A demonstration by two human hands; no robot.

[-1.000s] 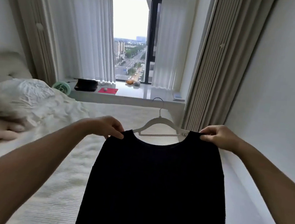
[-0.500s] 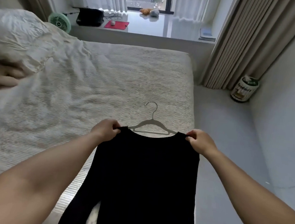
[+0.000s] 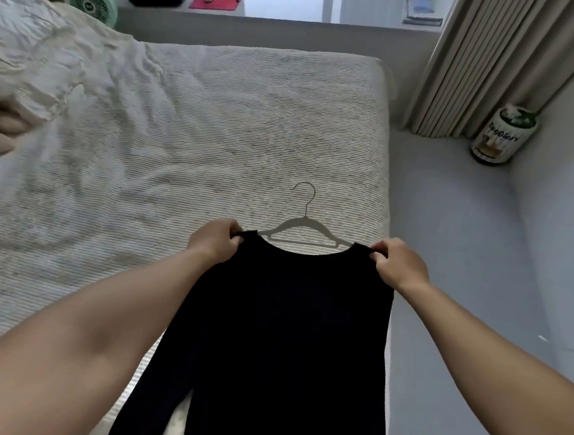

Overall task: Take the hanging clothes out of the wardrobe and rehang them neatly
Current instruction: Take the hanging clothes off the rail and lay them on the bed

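Over the near corner of a bed (image 3: 218, 115), a person's left hand (image 3: 213, 242) and right hand (image 3: 399, 265) pinch a black top (image 3: 283, 337) by its shoulders, a white hanger (image 3: 303, 226) just beyond its collar. Out of the wardrobe, the top likely awaits rehanging.

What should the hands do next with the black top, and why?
Probably lower the black top flat onto the bed. The left hand and right hand each pinch a shoulder, and the white hanger still sits in the neckline, so laying it down would free a hand to adjust it.
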